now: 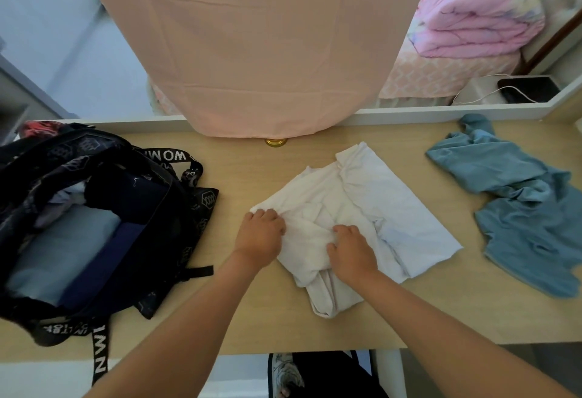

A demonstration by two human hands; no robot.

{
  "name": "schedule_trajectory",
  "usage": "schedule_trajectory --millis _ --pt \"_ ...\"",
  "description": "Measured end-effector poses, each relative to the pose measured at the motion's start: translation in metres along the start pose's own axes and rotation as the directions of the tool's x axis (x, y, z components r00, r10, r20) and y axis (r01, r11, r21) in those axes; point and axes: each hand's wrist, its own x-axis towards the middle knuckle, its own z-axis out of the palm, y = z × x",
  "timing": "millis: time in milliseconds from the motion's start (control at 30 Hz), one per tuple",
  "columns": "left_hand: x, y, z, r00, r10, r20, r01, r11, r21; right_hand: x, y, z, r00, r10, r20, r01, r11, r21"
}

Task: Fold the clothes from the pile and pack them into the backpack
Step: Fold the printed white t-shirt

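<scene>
Through the head camera I look down on a light wooden table (425, 312) with both bare forearms reaching in from the near edge.

The left hand (259, 241) sits on the left corner of a white garment (378, 196). Its fingers (264, 215) are curled tight over the cloth's edge and grasp a bunch of it. The right hand (352, 254) is just beside it, over the middle of the same garment. Its fingers are bent down into the wrinkled fabric and the thumb is tucked against a raised fold, so it too grips the cloth. The two hands are close but do not touch.

The white garment lies flat at the centre of the table, partly folded. Its long axis runs from the near edge toward the far edge, leaning a little to the right as it goes away. A narrow, bunched end points toward me, and a broad flat panel spreads to the right.

A crumpled teal garment (522, 208) lies well apart on the right. On the left stands a black backpack (176, 208) with white-lettered straps, its mouth open upward. Folded pale blue and navy clothes are packed side by side inside it.

At the far edge hangs a peach cloth (252, 51), with a small gold knob (276, 142) showing under its hem.
</scene>
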Motion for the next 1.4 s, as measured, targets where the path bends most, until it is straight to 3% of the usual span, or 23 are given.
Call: schedule_trajectory --millis 133,233,300,467,533,633,700,767,833,900,967,1067,1167,1300,1400 --pt "0.034 0.026 -0.021 0.975 0.206 -0.087 -0.211 0.976 -0.06 0.004 0.003 -0.004 0.995 0.06 0.079 -0.06 0.998 -0.012" --pt "0.059 0.045 -0.025 0.894 0.424 0.145 -0.429 0.903 0.006 0.003 0.009 0.0 0.998 0.053 0.033 -0.053 0.998 -0.018" --pt "0.073 0.048 -0.027 0.855 0.457 0.246 -0.498 0.857 0.137 0.003 0.015 -0.001 0.997 0.074 0.035 -0.074 0.997 -0.013" --pt "0.099 0.037 -0.028 0.83 0.494 0.257 -0.555 0.774 0.305 0.006 0.027 -0.002 0.996 0.074 0.057 -0.075 0.997 0.008" --pt "0.11 0.029 -0.031 0.853 0.47 0.224 -0.52 0.798 0.305 0.009 0.031 -0.002 0.997 0.053 0.058 -0.053 0.999 0.012" --pt "0.121 0.019 -0.035 0.963 0.237 0.125 -0.249 0.964 0.089 0.012 0.033 -0.004 0.994 0.082 0.069 -0.084 0.996 0.036" --pt "0.116 0.017 -0.031 0.995 0.097 0.003 -0.096 0.993 -0.061 0.01 0.03 -0.007 0.994 0.104 0.032 -0.105 0.994 0.007" --pt "0.1 0.017 -0.023 0.982 0.08 -0.171 -0.098 0.99 -0.102 0.007 0.024 -0.007 0.992 0.044 -0.115 -0.055 0.993 -0.101" --pt "0.073 0.014 -0.014 0.95 0.213 -0.229 -0.241 0.966 -0.099 0.004 0.019 -0.001 0.963 -0.147 -0.226 0.11 0.979 -0.169" --pt "0.048 0.001 -0.001 0.907 0.381 -0.179 -0.396 0.917 -0.057 -0.001 0.011 0.008 0.917 -0.349 -0.192 0.315 0.93 -0.189" --pt "0.028 -0.017 0.012 0.915 0.394 -0.087 -0.4 0.914 -0.069 -0.006 0.004 0.02 0.888 -0.456 -0.054 0.433 0.872 -0.228" --pt "0.004 -0.038 0.02 0.931 0.362 0.046 -0.355 0.928 -0.116 -0.016 -0.012 0.033 0.918 -0.395 -0.021 0.373 0.882 -0.287" --pt "-0.005 -0.042 0.014 0.93 0.368 0.02 -0.364 0.925 -0.108 -0.031 -0.028 0.042 0.961 -0.275 0.007 0.261 0.902 -0.343" --pt "-0.005 -0.039 0.001 0.948 0.318 -0.006 -0.318 0.948 -0.018 -0.04 -0.031 0.053 0.934 -0.345 -0.091 0.278 0.864 -0.421" --pt "-0.017 -0.03 -0.015 0.951 0.284 0.12 -0.286 0.958 -0.005 -0.034 -0.024 0.045 0.939 -0.341 -0.038 0.301 0.871 -0.388"
